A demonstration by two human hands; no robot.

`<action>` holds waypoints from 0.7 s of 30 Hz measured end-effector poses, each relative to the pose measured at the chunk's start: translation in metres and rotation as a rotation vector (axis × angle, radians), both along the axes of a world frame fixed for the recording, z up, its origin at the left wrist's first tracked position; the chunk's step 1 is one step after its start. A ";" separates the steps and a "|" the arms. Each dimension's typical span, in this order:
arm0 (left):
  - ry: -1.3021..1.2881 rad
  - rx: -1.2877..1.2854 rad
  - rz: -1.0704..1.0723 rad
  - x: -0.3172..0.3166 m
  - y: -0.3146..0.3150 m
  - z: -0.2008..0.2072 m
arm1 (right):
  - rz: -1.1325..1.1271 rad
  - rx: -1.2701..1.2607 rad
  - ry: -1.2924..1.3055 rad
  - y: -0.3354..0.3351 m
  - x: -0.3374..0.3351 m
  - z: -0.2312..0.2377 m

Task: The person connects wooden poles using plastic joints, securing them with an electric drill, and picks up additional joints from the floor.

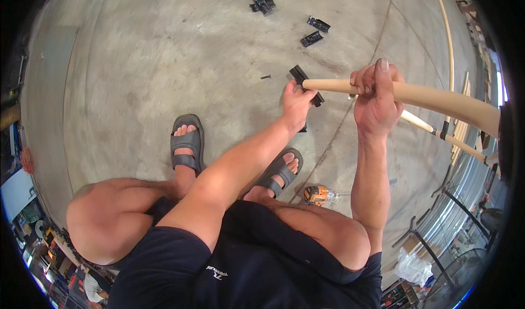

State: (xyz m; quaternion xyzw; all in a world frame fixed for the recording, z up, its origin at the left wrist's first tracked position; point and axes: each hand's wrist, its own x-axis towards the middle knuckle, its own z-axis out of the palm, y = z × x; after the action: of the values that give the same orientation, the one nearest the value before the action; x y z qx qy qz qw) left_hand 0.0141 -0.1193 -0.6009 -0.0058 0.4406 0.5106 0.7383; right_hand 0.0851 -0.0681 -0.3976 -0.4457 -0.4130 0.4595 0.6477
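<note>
My right hand [378, 98] is closed round a tan round pole [451, 102] that runs off to the right, its thumb pointing up. At the pole's left end, my left hand [298, 106] has its fingers closed on a black channel-shaped bracket [297, 73]. The bracket sits crosswise at the pole's end, partly hidden by the pole and my fingers; whether the two are joined I cannot tell. A small dark screw [266, 77] lies on the floor to the left.
Several black channel pieces [312, 39] lie farther off on the concrete floor [142, 63]. An orange and black power drill [315, 195] rests by my right sandal [281, 173]. Other tan poles with black joints [445, 128], metal tubes [459, 191] and a clear plastic bag [414, 266] are at the right.
</note>
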 end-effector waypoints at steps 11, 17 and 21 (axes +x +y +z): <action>-0.202 0.104 0.134 -0.002 -0.006 0.009 | 0.106 -0.052 -0.109 -0.001 -0.003 -0.009; -0.274 0.029 0.063 -0.020 -0.003 0.013 | 0.173 -0.056 -0.063 -0.002 0.008 -0.014; -0.158 0.059 -0.145 -0.033 0.006 0.003 | 0.111 -0.072 -0.101 0.000 -0.001 -0.017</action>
State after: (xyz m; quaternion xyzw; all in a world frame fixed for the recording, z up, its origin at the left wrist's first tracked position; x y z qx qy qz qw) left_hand -0.0192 -0.1133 -0.5976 0.0076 0.3649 0.4666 0.8056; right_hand 0.0845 -0.0681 -0.4143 -0.4678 -0.4526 0.4862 0.5829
